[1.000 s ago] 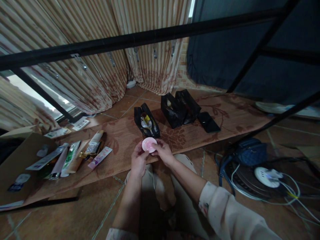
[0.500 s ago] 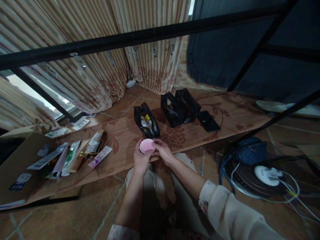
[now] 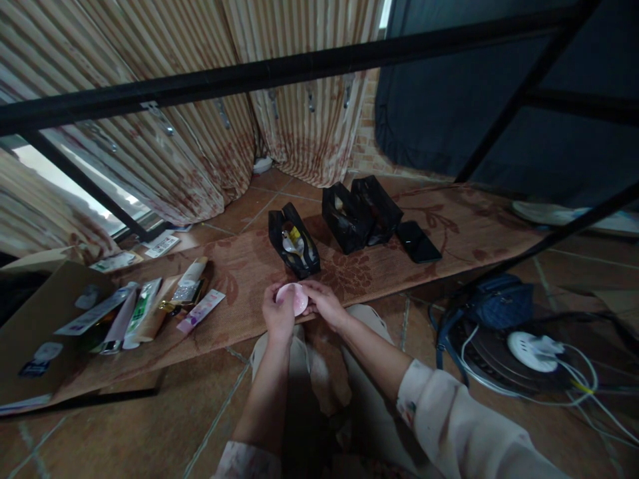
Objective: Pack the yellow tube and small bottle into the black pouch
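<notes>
My left hand (image 3: 279,320) and my right hand (image 3: 325,305) both grip a small round pink-and-white disc (image 3: 300,301), shiny on top; its exact kind is not clear. It is held tilted above the front edge of the runner, with my left thumb lying across its face and my right fingers at its right rim. Just beyond the hands an unzipped black mesh pouch (image 3: 305,267) stands with a white item and a yellow item inside. Two more black pouches, a nearer one (image 3: 344,229) and a farther one (image 3: 382,213), stand behind it to the right.
A patterned brown runner (image 3: 239,266) lies on the tiled floor. Left are tubes (image 3: 142,313), a pink-and-white packet (image 3: 201,311) and a cardboard box (image 3: 30,332). Right are a flat black device (image 3: 418,241), a blue bag (image 3: 502,303) and a white power strip (image 3: 532,351). A dark metal bar (image 3: 239,76) crosses ahead.
The pink disc has tipped and dropped slightly, and more of its glossy face shows. My left thumb now lies across it. The pouches and other items stay in place.
</notes>
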Demonstrator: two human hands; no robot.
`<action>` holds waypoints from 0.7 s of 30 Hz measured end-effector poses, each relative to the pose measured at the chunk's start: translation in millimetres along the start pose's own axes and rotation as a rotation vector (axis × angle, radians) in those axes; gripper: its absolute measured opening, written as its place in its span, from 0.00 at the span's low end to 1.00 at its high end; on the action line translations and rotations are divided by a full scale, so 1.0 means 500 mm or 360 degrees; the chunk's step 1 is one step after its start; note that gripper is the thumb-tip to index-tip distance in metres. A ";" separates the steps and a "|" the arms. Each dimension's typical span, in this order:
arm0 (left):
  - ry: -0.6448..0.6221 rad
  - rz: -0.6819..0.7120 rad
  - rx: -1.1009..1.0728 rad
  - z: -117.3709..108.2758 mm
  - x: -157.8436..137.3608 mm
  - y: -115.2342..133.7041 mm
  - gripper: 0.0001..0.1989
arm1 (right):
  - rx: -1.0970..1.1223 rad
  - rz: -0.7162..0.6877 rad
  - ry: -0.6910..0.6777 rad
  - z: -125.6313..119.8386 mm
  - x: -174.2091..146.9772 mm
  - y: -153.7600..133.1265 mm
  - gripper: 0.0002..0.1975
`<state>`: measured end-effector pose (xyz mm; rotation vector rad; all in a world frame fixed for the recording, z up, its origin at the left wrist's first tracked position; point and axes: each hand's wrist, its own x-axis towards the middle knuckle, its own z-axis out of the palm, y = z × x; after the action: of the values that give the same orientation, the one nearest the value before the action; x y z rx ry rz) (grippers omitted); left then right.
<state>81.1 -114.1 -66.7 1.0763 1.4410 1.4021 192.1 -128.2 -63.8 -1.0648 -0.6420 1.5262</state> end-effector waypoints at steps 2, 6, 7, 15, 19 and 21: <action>0.0012 -0.0047 -0.0058 0.001 0.001 0.000 0.16 | -0.0017 0.0000 -0.0006 0.001 0.000 0.001 0.17; 0.0007 -0.0107 -0.0115 0.002 0.001 0.005 0.16 | -0.0040 -0.0012 -0.0004 0.001 0.001 0.004 0.18; 0.0002 -0.0117 -0.0131 0.002 0.001 0.006 0.15 | -0.0042 -0.0020 -0.0001 0.001 0.001 0.004 0.19; -0.0084 -0.0121 -0.0241 -0.003 -0.003 0.013 0.15 | -0.0035 -0.0100 0.0063 -0.002 0.005 0.008 0.19; -0.0143 -0.0155 -0.0310 -0.004 -0.001 0.004 0.17 | -0.0022 -0.0120 0.0101 -0.004 0.008 0.010 0.20; -0.0168 -0.0192 -0.0344 -0.005 0.000 0.000 0.18 | -0.0013 -0.0125 0.0119 -0.004 0.009 0.010 0.20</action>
<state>79.0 -115.0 -66.5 0.8974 1.2268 1.3594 191.6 -125.3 -70.5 -1.0854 -0.6311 1.4110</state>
